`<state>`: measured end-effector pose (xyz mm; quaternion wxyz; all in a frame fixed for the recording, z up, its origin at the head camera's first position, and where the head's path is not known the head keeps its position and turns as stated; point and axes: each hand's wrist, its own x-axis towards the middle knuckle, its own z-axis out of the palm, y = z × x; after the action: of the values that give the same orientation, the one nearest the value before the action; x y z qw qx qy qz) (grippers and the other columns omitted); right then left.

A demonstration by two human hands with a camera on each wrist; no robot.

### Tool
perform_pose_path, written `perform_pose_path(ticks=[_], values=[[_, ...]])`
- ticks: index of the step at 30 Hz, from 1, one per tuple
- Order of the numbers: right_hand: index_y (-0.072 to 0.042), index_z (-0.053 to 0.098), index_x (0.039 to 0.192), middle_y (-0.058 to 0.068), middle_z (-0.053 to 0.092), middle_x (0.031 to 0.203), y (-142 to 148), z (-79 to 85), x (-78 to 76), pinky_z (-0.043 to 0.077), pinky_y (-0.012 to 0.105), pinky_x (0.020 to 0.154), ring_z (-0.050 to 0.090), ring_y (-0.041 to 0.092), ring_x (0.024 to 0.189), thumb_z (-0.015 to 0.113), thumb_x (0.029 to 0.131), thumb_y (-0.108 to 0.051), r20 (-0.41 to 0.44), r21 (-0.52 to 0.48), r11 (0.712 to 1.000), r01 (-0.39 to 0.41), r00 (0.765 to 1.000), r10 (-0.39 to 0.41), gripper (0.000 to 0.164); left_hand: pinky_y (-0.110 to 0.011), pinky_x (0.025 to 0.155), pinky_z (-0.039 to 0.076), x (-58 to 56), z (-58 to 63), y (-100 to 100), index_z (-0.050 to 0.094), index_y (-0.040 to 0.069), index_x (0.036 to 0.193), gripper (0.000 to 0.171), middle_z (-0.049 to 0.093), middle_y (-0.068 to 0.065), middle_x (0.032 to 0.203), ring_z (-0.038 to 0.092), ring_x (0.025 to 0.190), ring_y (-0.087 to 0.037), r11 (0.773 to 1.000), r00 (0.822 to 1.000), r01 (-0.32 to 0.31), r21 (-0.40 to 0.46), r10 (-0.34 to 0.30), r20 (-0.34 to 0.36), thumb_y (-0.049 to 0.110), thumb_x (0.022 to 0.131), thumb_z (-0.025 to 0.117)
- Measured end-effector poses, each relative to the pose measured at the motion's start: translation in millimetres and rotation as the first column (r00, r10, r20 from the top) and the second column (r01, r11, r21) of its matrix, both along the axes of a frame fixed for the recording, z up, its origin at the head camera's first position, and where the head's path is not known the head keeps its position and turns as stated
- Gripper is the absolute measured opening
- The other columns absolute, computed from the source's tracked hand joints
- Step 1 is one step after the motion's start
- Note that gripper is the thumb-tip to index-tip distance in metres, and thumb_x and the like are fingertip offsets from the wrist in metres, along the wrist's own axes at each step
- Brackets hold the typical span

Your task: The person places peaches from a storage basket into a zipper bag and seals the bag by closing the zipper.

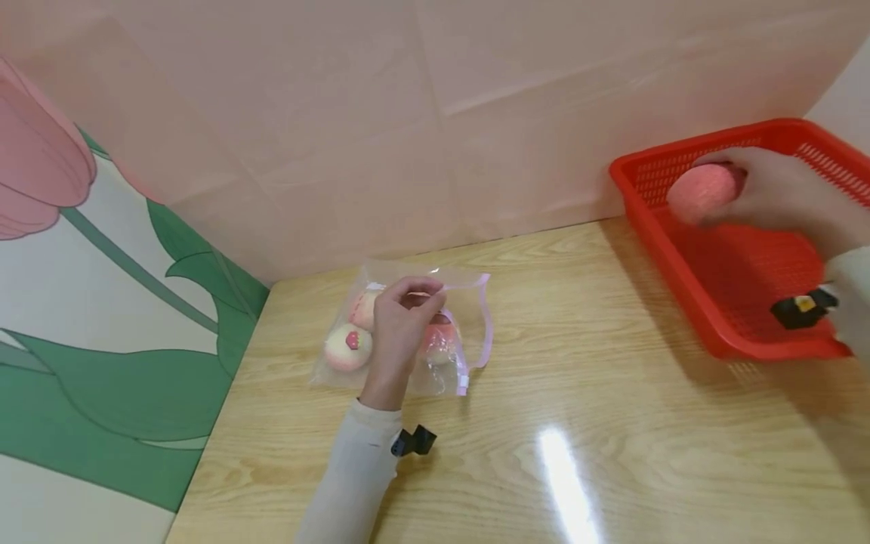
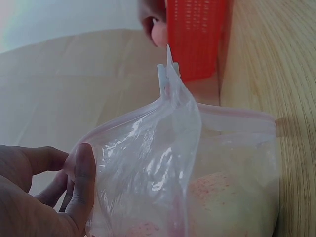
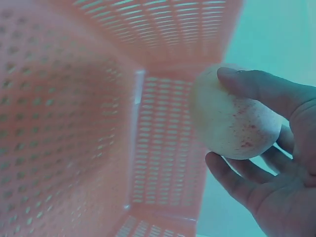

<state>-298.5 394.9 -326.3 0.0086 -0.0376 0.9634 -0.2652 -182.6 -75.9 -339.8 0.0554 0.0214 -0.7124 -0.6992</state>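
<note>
A clear zip bag point(image 1: 476, 302) with a pink zip edge lies on the table, several round pink-and-cream peach-like balls point(image 1: 348, 347) inside it. My left hand point(image 1: 401, 325) pinches the bag's upper edge between thumb and fingers and lifts it; in the left wrist view the zip bag point(image 2: 143, 153) gapes, with its slider near the far end. Over the red plastic basket point(image 1: 680, 279), my right hand point(image 1: 775, 189) grips another pink peach-like ball point(image 1: 703, 193). The right wrist view shows that ball point(image 3: 237, 113) held between thumb and fingers, speckled red on one side.
The basket has slotted walls point(image 3: 165, 138) and stands at the right of the wood-grain table point(image 1: 544, 340). A pinkish sheet point(image 1: 340, 136) covers the wall behind. At the left is a panel printed with a tulip and green leaves point(image 1: 136, 378).
</note>
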Motion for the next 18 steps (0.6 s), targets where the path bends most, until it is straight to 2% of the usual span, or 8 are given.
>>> perform_pose_path(ticks=[4, 7, 9, 13, 16, 18], values=[[-0.008, 0.034, 0.152, 0.028, 0.047, 0.133, 0.6, 6.3, 4.6, 0.049, 0.025, 0.058, 0.048, 0.047, 0.102, 0.086, 0.076, -0.04, -0.024, -0.053, 0.998, 0.025, 0.999, -0.026, 0.098, -0.032, 0.06, 0.065, 0.8, -1.5, -0.4, 0.069, -0.005, 0.101, 0.015, 0.064, -0.007, 0.086, 0.065, 0.058, -0.015, 1.0, 1.0, -0.003, 0.0, 0.003, 0.014, -0.005, 0.086, 0.071], [-0.015, 0.031, 0.155, 0.025, 0.044, 0.136, 2.6, 11.0, 5.3, 0.043, 0.016, 0.056, 0.047, 0.045, 0.102, 0.085, 0.077, -0.037, -0.057, -0.083, 0.996, 0.041, 0.997, -0.045, 0.098, -0.032, 0.06, 0.065, 1.1, -2.4, -0.6, 0.07, -0.004, 0.101, 0.015, 0.064, -0.007, 0.086, 0.065, 0.059, -0.016, 1.0, 1.0, -0.006, -0.001, 0.006, 0.023, -0.005, 0.086, 0.072], [-0.023, 0.029, 0.157, 0.021, 0.044, 0.135, 5.1, 13.0, 6.5, 0.044, 0.012, 0.053, 0.051, 0.04, 0.097, 0.085, 0.077, -0.037, -0.071, -0.117, 0.991, 0.059, 0.995, -0.067, 0.098, -0.031, 0.061, 0.065, 0.8, -2.7, -0.1, 0.07, -0.004, 0.101, 0.015, 0.064, -0.008, 0.086, 0.065, 0.059, -0.016, 1.0, 1.0, -0.003, 0.0, 0.003, 0.022, -0.004, 0.086, 0.071], [-0.04, 0.028, 0.154, 0.003, 0.048, 0.122, 10.7, 16.3, 11.5, 0.054, 0.018, 0.052, 0.06, 0.017, 0.076, 0.085, 0.077, -0.037, -0.061, -0.207, 0.974, 0.094, 0.992, -0.109, 0.097, -0.031, 0.06, 0.065, -0.1, -3.0, 1.2, 0.07, -0.005, 0.101, 0.015, 0.064, -0.007, 0.086, 0.065, 0.058, -0.016, 1.0, 1.0, 0.004, -0.004, -0.004, 0.012, -0.004, 0.086, 0.072], [-0.047, 0.025, 0.153, -0.012, 0.047, 0.115, 16.6, 18.6, 16.9, 0.055, 0.019, 0.05, 0.056, -0.002, 0.068, 0.085, 0.077, -0.039, -0.068, -0.236, 0.964, 0.12, 0.988, -0.14, 0.097, -0.031, 0.06, 0.065, -1.0, -4.2, 2.2, 0.07, -0.005, 0.101, 0.015, 0.065, -0.007, 0.085, 0.065, 0.058, -0.015, 1.0, 1.0, 0.009, -0.005, -0.009, 0.008, -0.003, 0.086, 0.072], [-0.046, 0.024, 0.153, -0.018, 0.045, 0.118, 18.1, 19.4, 21.8, 0.051, 0.011, 0.05, 0.05, -0.008, 0.071, 0.084, 0.078, -0.038, -0.105, -0.236, 0.962, 0.136, 0.981, -0.164, 0.096, -0.031, 0.06, 0.065, -1.3, -4.5, 2.9, 0.069, -0.006, 0.101, 0.015, 0.065, -0.006, 0.085, 0.065, 0.058, -0.015, 1.0, 1.0, 0.014, -0.005, -0.014, 0.006, -0.004, 0.086, 0.071]])
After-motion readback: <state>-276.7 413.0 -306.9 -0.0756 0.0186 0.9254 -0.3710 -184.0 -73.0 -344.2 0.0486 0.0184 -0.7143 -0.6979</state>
